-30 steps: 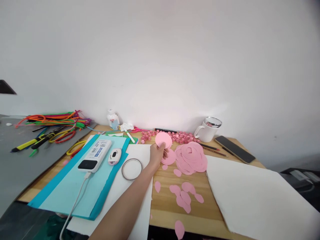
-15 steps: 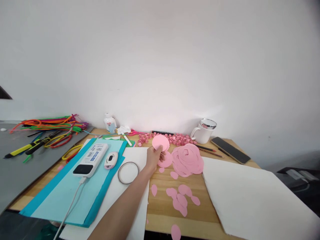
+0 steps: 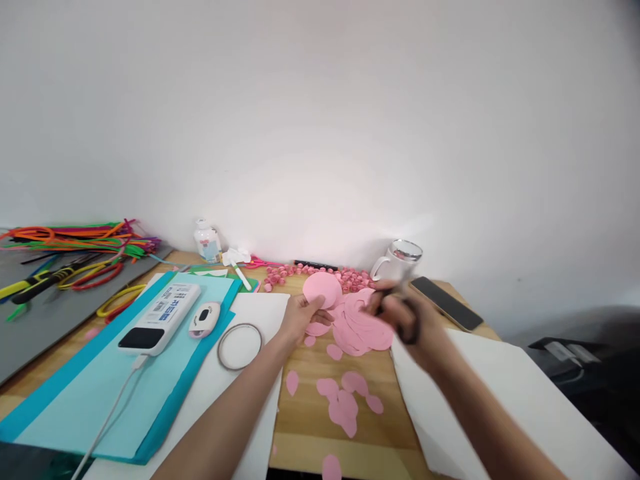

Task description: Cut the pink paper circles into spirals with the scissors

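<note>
My left hand (image 3: 305, 317) pinches a pink paper circle (image 3: 323, 289) by its lower edge and holds it up over the table. From the right comes my right hand (image 3: 413, 323), smeared by motion, closed around black-handled scissors (image 3: 411, 320); their blades are too blurred to make out. Under and between the hands lies a pile of pink paper spirals (image 3: 357, 327). Another pink circle (image 3: 317, 329) is partly covered by my left hand. Small pink paper petals (image 3: 344, 410) are scattered nearer the table's front edge.
Small rolled pink pieces (image 3: 350, 277) line the wall beside a white mug (image 3: 400, 260). A phone (image 3: 445, 303) and white sheet (image 3: 475, 393) lie right. Left are a tape ring (image 3: 240, 347), power bank (image 3: 160, 320), blue paper (image 3: 100, 393) and coloured pipe cleaners (image 3: 75, 240).
My right hand has come into view from the right with the scissors. My left hand still holds the pink circle. The whole scene has shifted a little left in view.
</note>
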The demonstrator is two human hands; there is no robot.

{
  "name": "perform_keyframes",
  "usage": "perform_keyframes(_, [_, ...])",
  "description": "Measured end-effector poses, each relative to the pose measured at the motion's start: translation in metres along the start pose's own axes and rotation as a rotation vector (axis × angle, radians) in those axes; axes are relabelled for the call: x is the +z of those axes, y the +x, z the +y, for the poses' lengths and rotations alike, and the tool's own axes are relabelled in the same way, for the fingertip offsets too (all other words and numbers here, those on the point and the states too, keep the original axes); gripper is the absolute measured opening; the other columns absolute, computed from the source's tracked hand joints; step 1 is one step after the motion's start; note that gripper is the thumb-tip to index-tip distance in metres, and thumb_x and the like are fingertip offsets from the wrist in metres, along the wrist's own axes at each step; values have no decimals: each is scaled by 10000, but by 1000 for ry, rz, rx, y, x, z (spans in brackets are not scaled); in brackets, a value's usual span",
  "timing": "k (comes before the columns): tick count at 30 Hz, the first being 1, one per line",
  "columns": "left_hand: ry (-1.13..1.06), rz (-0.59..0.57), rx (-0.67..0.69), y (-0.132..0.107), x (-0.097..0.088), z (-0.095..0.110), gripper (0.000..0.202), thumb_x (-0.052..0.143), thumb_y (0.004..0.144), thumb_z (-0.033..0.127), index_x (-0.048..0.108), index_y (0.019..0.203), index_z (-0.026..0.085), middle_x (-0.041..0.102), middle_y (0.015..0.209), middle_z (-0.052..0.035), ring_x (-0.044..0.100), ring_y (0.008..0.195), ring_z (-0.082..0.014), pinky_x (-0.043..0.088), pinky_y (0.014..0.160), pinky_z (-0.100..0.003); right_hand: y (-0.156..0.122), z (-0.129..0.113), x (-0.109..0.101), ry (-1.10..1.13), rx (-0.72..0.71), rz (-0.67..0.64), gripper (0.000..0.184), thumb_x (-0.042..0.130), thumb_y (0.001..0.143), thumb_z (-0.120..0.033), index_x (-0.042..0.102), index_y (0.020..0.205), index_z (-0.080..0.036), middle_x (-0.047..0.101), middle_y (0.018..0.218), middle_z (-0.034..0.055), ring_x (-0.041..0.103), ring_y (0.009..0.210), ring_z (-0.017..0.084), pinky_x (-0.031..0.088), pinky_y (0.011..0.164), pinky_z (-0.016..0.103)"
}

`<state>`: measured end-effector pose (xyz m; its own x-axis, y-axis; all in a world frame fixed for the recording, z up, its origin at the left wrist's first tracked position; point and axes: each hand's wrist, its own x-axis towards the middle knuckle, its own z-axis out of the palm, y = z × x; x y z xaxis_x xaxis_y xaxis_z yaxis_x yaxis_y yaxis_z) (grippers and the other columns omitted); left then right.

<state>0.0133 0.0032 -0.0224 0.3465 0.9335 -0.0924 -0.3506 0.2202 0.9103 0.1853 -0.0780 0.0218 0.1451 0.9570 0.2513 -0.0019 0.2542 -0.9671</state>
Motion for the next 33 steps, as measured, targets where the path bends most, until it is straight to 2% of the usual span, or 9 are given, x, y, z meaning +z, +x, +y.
perform_keyframes(3, [-6,33,19,0,0,4,363,770,594,405,627,674,81,659,519,-86,624,461,-164,465,439,-232,5,16,16,24,123,-273,318,657,770,-461,574,902,-184,611,675,11,582,648,177,457,602,297])
perform_keyframes(5, [-7,61,40,0,0,8,359,771,587,406,619,648,86,648,499,-71,606,443,-148,455,435,-223,9,32,25,31,183,-380,345,640,763,-502,551,846,-180,589,656,8,554,627,162,419,574,275])
perform_keyframes(8, [47,119,65,-1,1,15,333,742,620,404,622,654,96,632,471,-43,555,390,-114,425,405,-205,13,50,32,82,227,-476,364,612,773,-526,540,847,-177,593,687,16,528,612,147,392,568,262])
perform_keyframes(10, [106,155,75,-2,1,18,300,718,650,391,618,642,108,623,456,-30,526,368,-100,394,382,-193,14,56,32,117,253,-498,375,611,769,-537,545,859,-178,584,669,13,521,606,149,384,556,255])
perform_keyframes(13, [239,121,69,-4,2,19,316,668,693,408,610,576,121,605,426,-26,498,343,-92,370,367,-189,15,57,30,152,265,-504,382,616,761,-542,560,861,-177,560,642,4,504,596,147,384,558,253])
perform_keyframes(18, [504,49,32,-6,3,18,394,593,746,392,568,448,137,557,361,-25,486,321,-96,359,362,-190,15,51,26,144,180,-507,362,591,793,-519,572,896,-172,540,706,10,474,636,141,377,606,265])
perform_keyframes(26, [517,-62,-32,-9,4,19,389,604,740,388,531,441,151,508,341,20,437,292,-82,321,330,-190,15,53,21,85,140,-456,410,581,783,-556,542,860,-156,479,713,4,399,631,127,319,566,257])
perform_keyframes(33, [526,-69,-24,-8,1,19,355,601,735,385,510,481,153,477,334,40,390,281,-65,259,321,-182,14,53,22,12,149,-409,376,576,789,-540,489,767,-175,394,630,-36,313,562,101,256,497,240])
